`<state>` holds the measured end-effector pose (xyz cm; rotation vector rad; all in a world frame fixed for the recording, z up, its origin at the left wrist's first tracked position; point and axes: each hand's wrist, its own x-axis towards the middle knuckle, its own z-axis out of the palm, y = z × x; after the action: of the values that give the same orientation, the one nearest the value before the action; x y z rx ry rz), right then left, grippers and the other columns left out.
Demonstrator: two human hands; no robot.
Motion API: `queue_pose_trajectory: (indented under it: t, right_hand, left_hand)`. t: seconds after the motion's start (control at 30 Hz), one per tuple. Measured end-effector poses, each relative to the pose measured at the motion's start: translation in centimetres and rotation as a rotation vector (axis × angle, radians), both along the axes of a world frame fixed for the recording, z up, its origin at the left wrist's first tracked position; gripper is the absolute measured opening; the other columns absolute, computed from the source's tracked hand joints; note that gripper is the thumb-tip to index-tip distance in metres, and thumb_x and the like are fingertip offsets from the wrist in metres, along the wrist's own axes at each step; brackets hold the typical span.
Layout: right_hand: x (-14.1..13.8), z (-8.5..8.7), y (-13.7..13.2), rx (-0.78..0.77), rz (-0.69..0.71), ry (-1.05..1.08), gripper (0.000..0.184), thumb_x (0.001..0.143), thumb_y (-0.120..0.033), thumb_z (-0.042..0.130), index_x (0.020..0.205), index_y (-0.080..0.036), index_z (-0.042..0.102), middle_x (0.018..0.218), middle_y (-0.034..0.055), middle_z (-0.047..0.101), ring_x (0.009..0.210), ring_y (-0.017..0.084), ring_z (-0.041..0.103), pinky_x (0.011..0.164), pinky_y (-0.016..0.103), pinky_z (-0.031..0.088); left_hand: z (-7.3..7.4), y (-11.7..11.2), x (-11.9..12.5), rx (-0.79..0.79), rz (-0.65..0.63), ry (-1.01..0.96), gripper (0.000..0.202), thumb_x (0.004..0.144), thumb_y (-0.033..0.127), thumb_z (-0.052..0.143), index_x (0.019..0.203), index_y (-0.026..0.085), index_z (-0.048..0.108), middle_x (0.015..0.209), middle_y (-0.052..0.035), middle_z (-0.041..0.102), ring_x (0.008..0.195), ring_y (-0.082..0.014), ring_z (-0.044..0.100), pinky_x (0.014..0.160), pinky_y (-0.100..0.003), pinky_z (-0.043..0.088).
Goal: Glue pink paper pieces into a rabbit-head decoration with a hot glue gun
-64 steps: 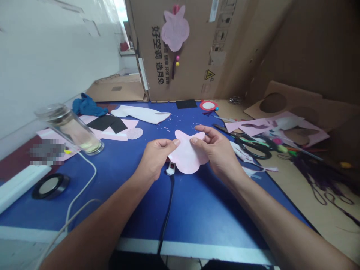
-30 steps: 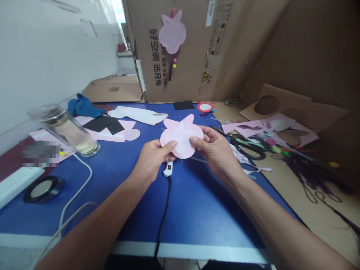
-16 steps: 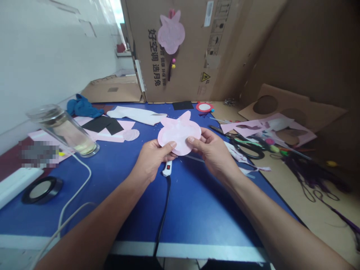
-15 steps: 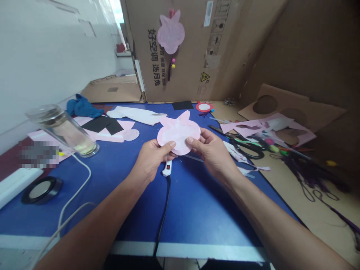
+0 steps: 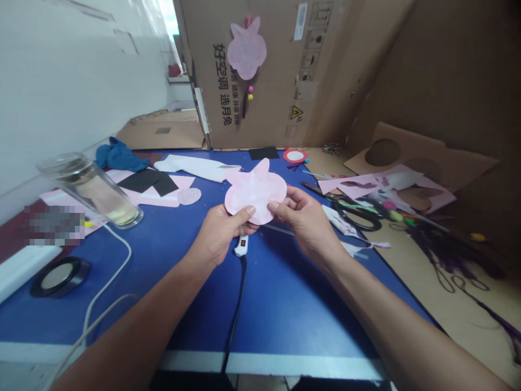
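A pink paper cutout (image 5: 256, 189), scalloped with two pointed tips at its top, is held up over the blue table (image 5: 171, 304). My left hand (image 5: 222, 231) pinches its lower left edge, thumb on the front face. On the lower right edge, my right hand (image 5: 303, 216) grips it the same way; fingers behind the paper are partly hidden. Just below the cutout shows a white handle with a red switch (image 5: 241, 245), its black cord running to the front edge. A similar pink cutout (image 5: 247, 51) hangs on the cardboard behind, with a beaded purple strand below.
At left stand a glass of pale liquid (image 5: 106, 190), a roll of black tape (image 5: 60, 276) and a white cable (image 5: 129, 247). Black-handled scissors (image 5: 358, 218), pink paper scraps (image 5: 358, 185) and purple tassels (image 5: 451, 250) lie at right. Tall cardboard (image 5: 277, 119) closes off the back.
The pink cutout has shifted very slightly left and tilted a little in my hands. Both hands keep their hold on it.
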<state>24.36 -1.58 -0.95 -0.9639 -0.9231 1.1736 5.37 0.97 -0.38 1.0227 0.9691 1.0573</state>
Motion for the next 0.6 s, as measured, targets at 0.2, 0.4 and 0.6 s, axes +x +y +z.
queue_pose_trajectory:
  t: [0.2,0.4,0.6]
  right_hand:
    - [-0.24,-0.07,-0.01,-0.014,0.045,0.019,0.062,0.06,-0.044,0.109,0.109,-0.024,0.078,0.077,-0.0049,0.075,0.072,0.015,0.067,0.077,0.032,0.056]
    - [-0.29,0.01,-0.2,-0.02,0.071,0.002,0.062,0.061,-0.046,0.109,0.112,-0.026,0.079,0.082,-0.0039,0.077,0.073,0.016,0.069,0.079,0.033,0.059]
    - [-0.34,0.04,-0.22,-0.028,0.078,-0.007,0.064,0.061,-0.046,0.108,0.114,-0.027,0.078,0.086,-0.0025,0.08,0.073,0.017,0.07,0.081,0.036,0.06]
  left_hand:
    - [0.02,-0.05,-0.01,-0.002,0.006,-0.036,0.039,0.072,0.036,0.103,0.097,0.011,0.087,0.088,-0.0131,0.084,0.07,-0.0175,0.074,0.065,-0.029,0.062]
    - [0.08,-0.06,-0.05,-0.003,-0.004,-0.037,0.042,0.071,0.038,0.104,0.1,0.012,0.088,0.092,-0.0135,0.085,0.072,-0.0179,0.075,0.067,-0.029,0.062]
    - [-0.08,0.07,-0.13,0.02,-0.015,-0.017,0.046,0.07,0.042,0.104,0.102,0.012,0.088,0.093,-0.0133,0.085,0.072,-0.0178,0.075,0.068,-0.029,0.063]
